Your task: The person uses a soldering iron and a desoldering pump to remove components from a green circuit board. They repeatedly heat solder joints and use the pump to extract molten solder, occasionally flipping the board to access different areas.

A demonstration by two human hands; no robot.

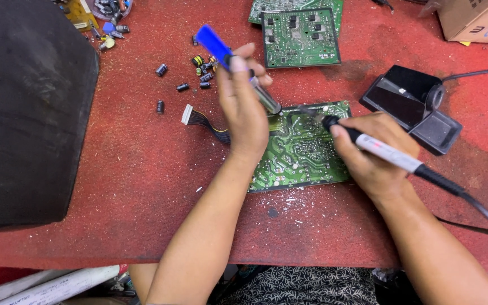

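A green circuit board [303, 149] lies solder side up on the red table [142, 169]. My left hand [243, 101] grips a desoldering pump [255, 79] with a blue plunger top, its nozzle down on the board's upper edge. My right hand [368, 149] holds a soldering iron [388, 153] with a white and black handle; its tip touches the board close to the pump's nozzle. The iron's black cable [470, 200] loops off to the right. A bundle of wires with a white connector [190, 114] leaves the board's left side.
Two more green boards [300, 36] lie at the back. A black soldering iron stand [413, 107] sits right of the board. Loose black capacitors [182, 86] are scattered at the back left. A big black object [24, 107] fills the left; a cardboard box [475, 20] stands back right.
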